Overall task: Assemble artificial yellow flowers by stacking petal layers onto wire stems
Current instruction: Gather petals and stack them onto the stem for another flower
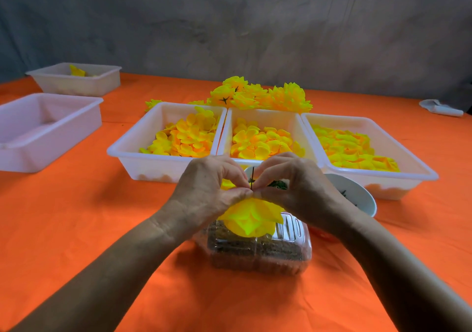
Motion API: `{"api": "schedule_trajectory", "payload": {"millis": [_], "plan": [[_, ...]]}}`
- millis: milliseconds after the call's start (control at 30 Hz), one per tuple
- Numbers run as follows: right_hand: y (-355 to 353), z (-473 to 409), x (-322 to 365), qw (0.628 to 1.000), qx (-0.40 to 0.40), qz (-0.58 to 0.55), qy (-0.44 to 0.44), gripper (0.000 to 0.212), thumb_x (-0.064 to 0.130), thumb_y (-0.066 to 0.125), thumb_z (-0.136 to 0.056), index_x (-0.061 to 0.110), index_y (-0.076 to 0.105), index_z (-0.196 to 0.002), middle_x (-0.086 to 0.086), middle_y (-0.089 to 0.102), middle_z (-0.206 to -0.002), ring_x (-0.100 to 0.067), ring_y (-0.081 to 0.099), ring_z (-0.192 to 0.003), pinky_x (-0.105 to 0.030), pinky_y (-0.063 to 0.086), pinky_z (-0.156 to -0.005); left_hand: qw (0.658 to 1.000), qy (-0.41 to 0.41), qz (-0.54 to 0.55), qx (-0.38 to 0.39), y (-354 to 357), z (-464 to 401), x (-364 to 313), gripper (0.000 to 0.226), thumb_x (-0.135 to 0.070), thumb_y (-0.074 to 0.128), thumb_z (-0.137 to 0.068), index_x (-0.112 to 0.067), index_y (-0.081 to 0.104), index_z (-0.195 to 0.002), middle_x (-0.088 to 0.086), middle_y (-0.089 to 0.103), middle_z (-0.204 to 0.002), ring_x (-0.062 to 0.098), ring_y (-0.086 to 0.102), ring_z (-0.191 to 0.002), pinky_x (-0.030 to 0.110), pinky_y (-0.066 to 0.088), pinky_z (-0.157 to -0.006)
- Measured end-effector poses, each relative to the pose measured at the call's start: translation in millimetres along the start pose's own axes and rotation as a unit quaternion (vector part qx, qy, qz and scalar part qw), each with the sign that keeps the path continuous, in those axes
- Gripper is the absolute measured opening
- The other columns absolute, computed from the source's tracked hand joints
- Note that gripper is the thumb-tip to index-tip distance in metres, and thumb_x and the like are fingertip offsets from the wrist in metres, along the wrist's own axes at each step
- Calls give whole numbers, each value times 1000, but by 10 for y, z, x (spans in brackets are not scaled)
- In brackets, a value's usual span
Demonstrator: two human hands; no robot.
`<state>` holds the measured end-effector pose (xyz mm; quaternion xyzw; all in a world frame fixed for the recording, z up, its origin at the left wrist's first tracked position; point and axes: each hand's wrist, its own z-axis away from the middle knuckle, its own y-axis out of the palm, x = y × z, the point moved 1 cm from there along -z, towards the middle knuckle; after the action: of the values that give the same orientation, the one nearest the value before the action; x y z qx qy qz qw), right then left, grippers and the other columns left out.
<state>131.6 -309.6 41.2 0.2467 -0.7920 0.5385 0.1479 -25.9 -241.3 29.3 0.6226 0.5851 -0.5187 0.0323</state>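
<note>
Both hands, left hand (209, 188) and right hand (291, 183), pinch a thin dark wire stem (252, 176) standing upright between their fingertips, equally near each; the stacked yellow fabric petal layers (251, 218) hang at 6 o'clock below. At 12 o'clock, three white plastic trays (163, 163) hold loose yellow petals (186, 137).

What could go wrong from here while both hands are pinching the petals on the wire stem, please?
The thin wire stem pokes up between the fingertips of the left hand and right hand; it might prick a finger or bend. The yellow petal layers hang over the clear plastic box and could slide off.
</note>
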Motion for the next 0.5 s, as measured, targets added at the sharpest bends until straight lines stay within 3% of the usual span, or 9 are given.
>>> {"api": "schedule_trajectory", "payload": {"millis": [100,267,400,500], "plan": [[13,-26,-6,997,46,54,-10,2,18,77,-75,17,77,-76,15,60,-86,-14,50,-106,-36,42,-88,999,-1,-44,18,29,4,-15,11,-6,82,-66,-11,73,-65,-2,69,-83,16,63,-85,36,47,-84],[29,-19,-89,999,43,13,-4,2,15,78,-75,16,77,-75,19,60,-84,-9,50,-104,-27,40,-87,999,-19,-32,22,23,3,7,13,-5,82,-67,-12,72,-65,-4,68,-82,16,62,-87,37,48,-84],[53,7,-144,997,34,-69,23,9,9,79,-73,18,78,-75,22,62,-84,7,56,-92,-14,43,-81,995,-79,35,47,25,-32,45,12,-4,80,-68,-14,74,-72,0,71,-87,19,65,-90,39,48,-88],[58,32,-177,989,26,-133,63,11,14,80,-72,23,76,-72,14,69,-89,1,63,-93,-25,50,-85,988,-120,85,45,57,-20,68,6,-18,80,-72,-15,75,-74,4,72,-84,26,65,-89,46,50,-85]]}}
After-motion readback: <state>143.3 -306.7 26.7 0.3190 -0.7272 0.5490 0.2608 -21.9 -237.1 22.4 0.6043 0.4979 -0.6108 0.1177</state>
